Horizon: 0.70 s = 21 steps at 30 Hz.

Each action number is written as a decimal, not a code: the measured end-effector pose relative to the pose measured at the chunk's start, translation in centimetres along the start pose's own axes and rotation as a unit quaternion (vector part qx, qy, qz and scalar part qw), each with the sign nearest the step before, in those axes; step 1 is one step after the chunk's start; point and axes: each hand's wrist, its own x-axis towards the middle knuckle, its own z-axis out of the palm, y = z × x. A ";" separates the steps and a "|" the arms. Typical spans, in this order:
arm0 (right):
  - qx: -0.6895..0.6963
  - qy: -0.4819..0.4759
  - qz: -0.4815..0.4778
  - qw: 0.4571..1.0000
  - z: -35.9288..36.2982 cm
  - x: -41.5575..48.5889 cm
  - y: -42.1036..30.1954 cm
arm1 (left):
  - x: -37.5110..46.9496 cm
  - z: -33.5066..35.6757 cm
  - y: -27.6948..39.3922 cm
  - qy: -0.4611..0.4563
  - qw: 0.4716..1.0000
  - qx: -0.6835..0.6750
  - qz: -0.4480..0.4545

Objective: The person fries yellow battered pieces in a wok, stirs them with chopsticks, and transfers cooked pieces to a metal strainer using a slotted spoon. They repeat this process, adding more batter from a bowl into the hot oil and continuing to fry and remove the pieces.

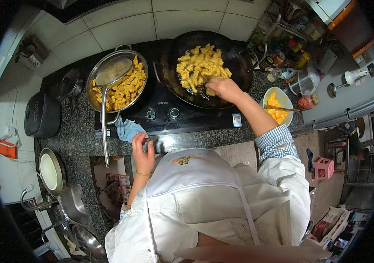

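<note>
My right hand (224, 89) reaches into a black wok (239, 62) on the stove, its bent fingertips low over the oil. Yellow battered pieces (203, 64) lie heaped in the wok, and one is right at my fingertips; whether I pinch it is hidden. My left hand (143, 152) hovers at the counter's front edge, fingers apart and holding nothing. Just beyond it lies a crumpled light-blue cloth (127, 129). A steel colander (91, 98) at the left holds more fried yellow pieces (127, 93), with a long-handled mesh skimmer (114, 70) resting across them.
At the right stands a white bowl (288, 119) of yellow batter mix with chopsticks (282, 108) across it. Jars and bottles (292, 56) crowd the back right corner. A black lidded box (43, 114) and a sink (73, 202) are at the left. A pink stool (323, 168) stands on the floor.
</note>
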 end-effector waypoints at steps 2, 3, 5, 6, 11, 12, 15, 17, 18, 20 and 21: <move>0.030 0.050 0.073 0.996 -0.3 0.4 0.9 | -0.2 -0.3 0.0 0.004 1.000 0.012 0.006; 0.042 0.106 0.098 0.989 -0.6 0.5 1.3 | -0.3 -0.4 0.0 0.006 1.000 0.013 0.009; 0.111 0.169 0.188 0.961 -2.0 0.7 2.6 | -0.4 -0.5 0.1 0.002 1.000 0.029 0.007; 0.191 0.196 0.252 0.928 -2.8 0.7 3.3 | -0.3 -0.5 0.2 0.000 1.000 0.026 0.007; 0.436 0.284 0.401 0.754 -7.3 -3.3 6.4 | 0.1 -0.2 0.6 -0.004 1.000 0.026 -0.002; 0.378 0.260 0.445 0.769 -7.9 -4.4 7.0 | 0.1 -0.1 0.7 -0.006 1.000 0.026 -0.008; 0.399 0.255 0.503 0.723 -6.5 -6.2 8.0 | 0.2 0.0 0.8 -0.008 1.000 0.024 0.004; 0.439 0.280 0.529 0.670 -4.4 -6.6 8.1 | 0.2 0.1 0.8 -0.004 1.000 0.021 0.011; 0.465 0.291 0.528 0.648 -3.3 -6.4 8.1 | 0.1 0.0 0.8 -0.001 1.000 0.016 0.014; 0.494 0.315 0.539 0.604 -1.5 -5.7 7.8 | 0.0 -0.1 0.6 0.005 1.000 0.019 0.007; 0.501 0.321 0.529 0.606 -0.6 -5.1 7.5 | 0.0 -0.3 0.5 0.009 1.000 0.016 0.003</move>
